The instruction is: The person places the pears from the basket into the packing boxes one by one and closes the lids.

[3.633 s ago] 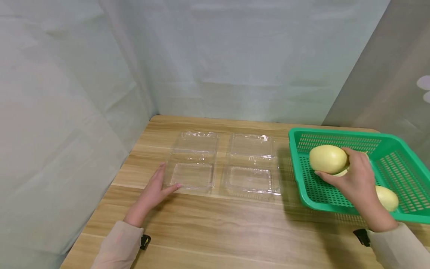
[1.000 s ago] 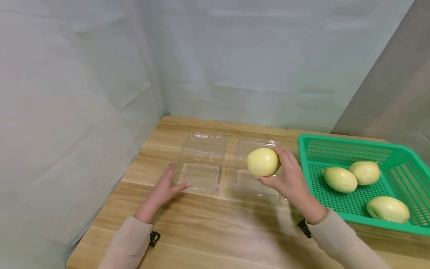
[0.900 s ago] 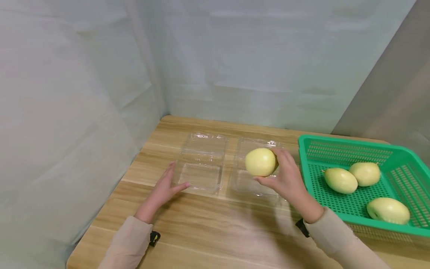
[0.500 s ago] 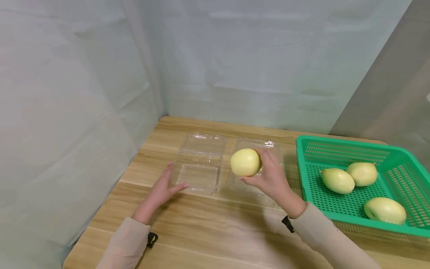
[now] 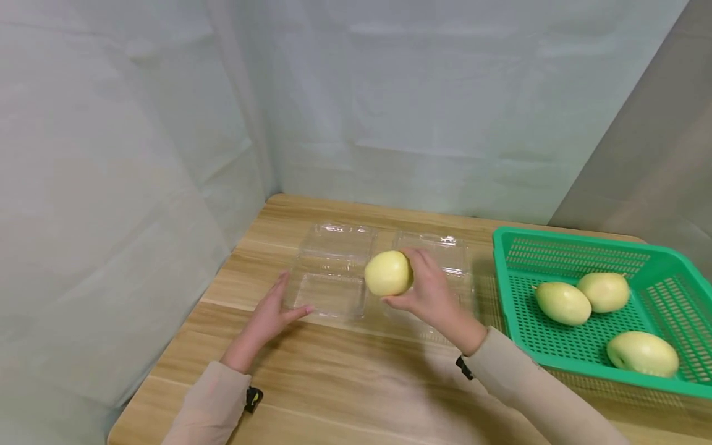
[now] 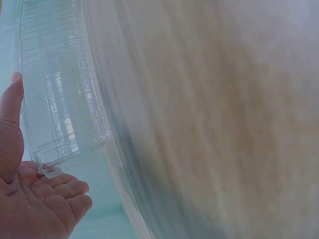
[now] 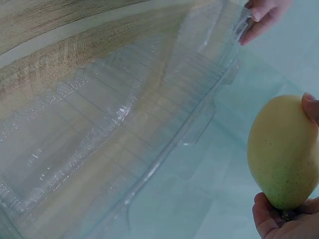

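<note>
My right hand (image 5: 425, 290) grips a pale yellow pear (image 5: 388, 273) between thumb and fingers, held above the gap between two clear plastic clamshell boxes. In the right wrist view the pear (image 7: 283, 152) tapers to a greenish, speckled stem end near the fingers. My left hand (image 5: 271, 315) is spread at the near left corner of the left clamshell box (image 5: 328, 293), its thumb and fingers straight. The left wrist view shows the thumb along that box's edge. The right clamshell box (image 5: 431, 244) lies partly hidden behind my right hand and wrist. Both lids are folded back.
On the right of the wooden table (image 5: 334, 383) stands a green plastic basket (image 5: 584, 233). Inside it are three pears: one at the left (image 5: 563, 303), one beside it (image 5: 603, 292) and one at the front (image 5: 642, 353). A pale curtain (image 5: 389, 111) hangs behind the table.
My right hand lifted the pear out of the basket and carried it left, past the right box toward the left one. The left hand has stayed at the left box.
</note>
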Motion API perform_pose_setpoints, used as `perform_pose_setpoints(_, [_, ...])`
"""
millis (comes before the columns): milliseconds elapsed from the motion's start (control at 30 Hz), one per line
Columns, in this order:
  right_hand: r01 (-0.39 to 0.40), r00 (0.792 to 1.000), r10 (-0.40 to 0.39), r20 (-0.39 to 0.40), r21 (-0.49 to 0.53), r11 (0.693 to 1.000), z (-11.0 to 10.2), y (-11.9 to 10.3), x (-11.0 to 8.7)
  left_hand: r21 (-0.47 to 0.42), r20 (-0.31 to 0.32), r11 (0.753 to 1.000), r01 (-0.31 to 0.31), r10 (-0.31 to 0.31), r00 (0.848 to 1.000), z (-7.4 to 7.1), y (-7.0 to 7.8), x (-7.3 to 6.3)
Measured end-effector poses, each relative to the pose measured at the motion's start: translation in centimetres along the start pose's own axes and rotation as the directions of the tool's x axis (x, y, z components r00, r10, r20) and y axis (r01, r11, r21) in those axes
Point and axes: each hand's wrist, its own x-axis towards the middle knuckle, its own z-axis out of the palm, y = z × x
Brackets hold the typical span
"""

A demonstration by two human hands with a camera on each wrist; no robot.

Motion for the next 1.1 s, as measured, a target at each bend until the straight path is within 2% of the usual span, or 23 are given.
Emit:
perform_pose_setpoints(167, [0.023,1.000,-0.023,0.014,-0.018,1.000,0.7,-0.2,0.5,-0.001,-0.002,1.000,-0.003,0.003,1.000,0.0,0.0,0.0])
perform_pose_setpoints(400, [0.075,0.994,-0.073,0.079,-0.025,0.997,1.9,-0.7,1.4,-0.002,-0.010,1.000,-0.001,0.001,1.000,-0.1,-0.4,-0.1])
perform_pose_setpoints(633, [0.094,0.990,-0.092,0.106,-0.019,0.995,2.4,-0.7,1.7,-0.020,0.013,1.000,-0.007,0.007,1.000,0.3,-0.4,0.0])
perform_pose_setpoints(1100, [0.132,0.969,-0.131,0.212,0.007,0.991,3.7,-2.4,2.7,-0.004,-0.008,1.000,-0.012,0.012,1.000,0.4,-0.3,0.0])
